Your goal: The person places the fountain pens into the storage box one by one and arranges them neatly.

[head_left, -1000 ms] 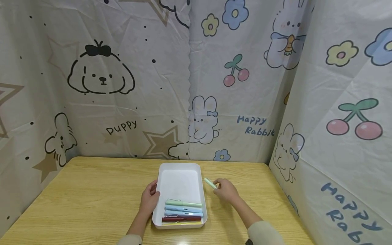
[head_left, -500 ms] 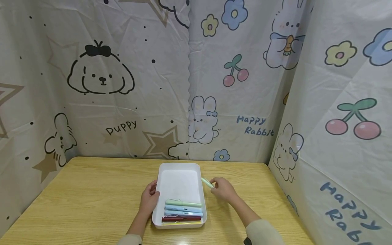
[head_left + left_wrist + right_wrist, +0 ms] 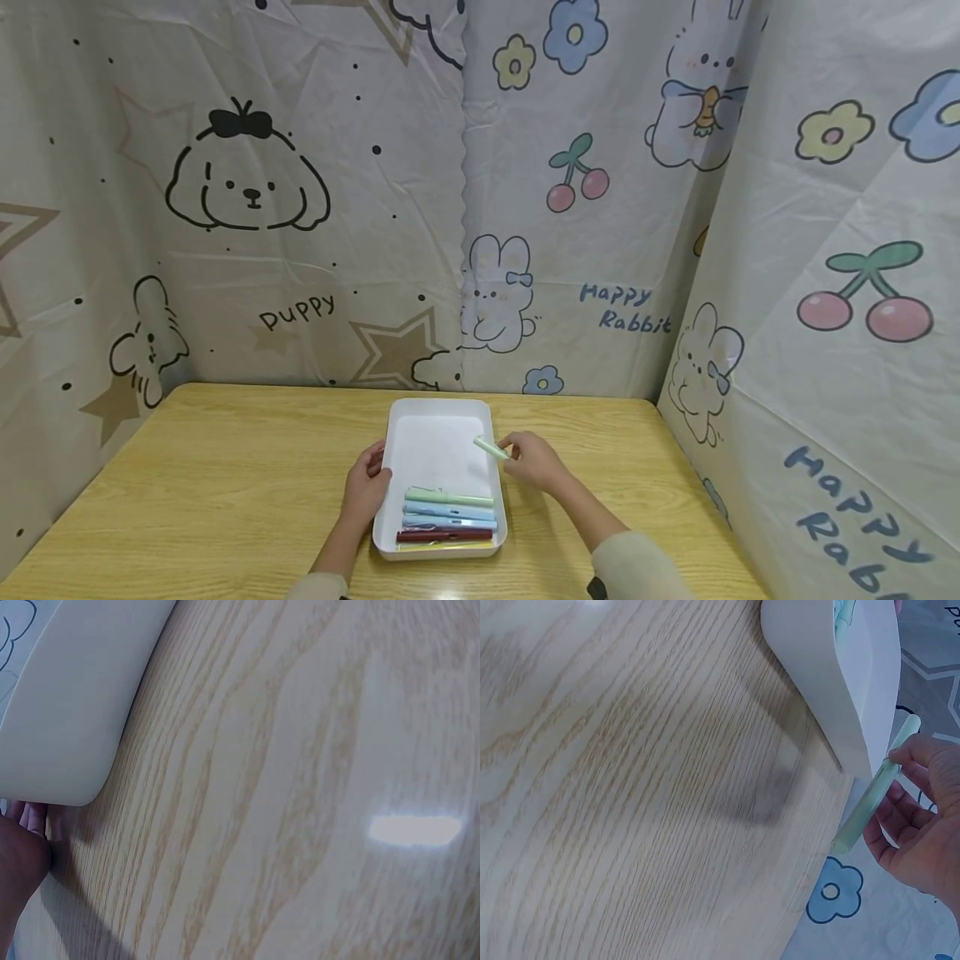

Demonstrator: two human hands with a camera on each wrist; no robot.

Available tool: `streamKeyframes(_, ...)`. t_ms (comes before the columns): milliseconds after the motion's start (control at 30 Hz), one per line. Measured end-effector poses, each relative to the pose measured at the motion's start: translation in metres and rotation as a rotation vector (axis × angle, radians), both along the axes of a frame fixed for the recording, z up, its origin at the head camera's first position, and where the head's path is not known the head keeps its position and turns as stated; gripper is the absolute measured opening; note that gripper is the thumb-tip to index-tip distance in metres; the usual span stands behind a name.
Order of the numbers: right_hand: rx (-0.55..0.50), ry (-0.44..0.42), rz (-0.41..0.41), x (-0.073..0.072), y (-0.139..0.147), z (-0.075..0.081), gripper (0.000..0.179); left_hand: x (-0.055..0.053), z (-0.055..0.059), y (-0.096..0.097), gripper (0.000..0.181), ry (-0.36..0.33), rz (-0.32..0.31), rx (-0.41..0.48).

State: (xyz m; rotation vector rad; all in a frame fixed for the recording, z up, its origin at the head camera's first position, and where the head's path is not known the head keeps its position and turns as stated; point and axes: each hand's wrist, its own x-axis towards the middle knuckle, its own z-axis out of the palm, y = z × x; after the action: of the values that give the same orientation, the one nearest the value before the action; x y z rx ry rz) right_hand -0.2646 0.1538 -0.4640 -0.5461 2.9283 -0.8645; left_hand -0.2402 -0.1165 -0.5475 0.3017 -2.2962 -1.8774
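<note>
A white tray (image 3: 438, 442) stands on the wooden table with its long side running away from me. My left hand (image 3: 365, 490) holds its left side, thumb at the rim; in the left wrist view some of its fingers are hidden by the tray wall. A light green pen (image 3: 877, 791) is pinched between the thumb and fingers of my right hand (image 3: 534, 461). That pen's far end overlaps the tray's right part in the head view. At the tray's near end lie a green pen (image 3: 450, 497), light blue pens (image 3: 448, 511), a dark red pen (image 3: 444, 536) and something yellow (image 3: 446, 547).
The wooden table (image 3: 247, 483) stretches out on both sides of the tray. A printed cloth (image 3: 337, 192) hangs behind the table, and another cloth panel (image 3: 840, 400) hangs along its right side.
My right hand has moved left with the light green pen, bringing it from beside the tray to over its right rim. My left hand and the tray have stayed put.
</note>
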Motion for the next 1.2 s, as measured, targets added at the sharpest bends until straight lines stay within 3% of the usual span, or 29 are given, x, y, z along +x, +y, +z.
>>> streamKeyframes(667,0.016,-0.054,0.07,-0.001,-0.019,0.001,0.029,0.004,0.005,0.002,0.049,0.018,-0.003,0.012)
streamKeyframes(1200,0.056,-0.044,0.107,0.003,-0.033,0.006,0.029,0.003,0.003,0.002,0.048,0.014,0.003,0.004)
